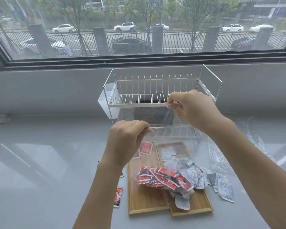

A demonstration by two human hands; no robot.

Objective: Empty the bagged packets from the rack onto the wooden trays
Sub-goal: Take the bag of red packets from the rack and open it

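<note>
hands pinch a clear bag [157, 139]: left hand [124, 142] its near corner, right hand [191, 109] its far corner; packets [165, 179] on trays [145, 202] below.

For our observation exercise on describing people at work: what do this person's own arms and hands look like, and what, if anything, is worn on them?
Both forearms are bare right down to the bottom edge of the picture, with no sleeve in view. The left hand and the right hand wear no gloves. No ring, watch or bracelet shows on the fingers or wrists, as far as this view reveals.
</note>
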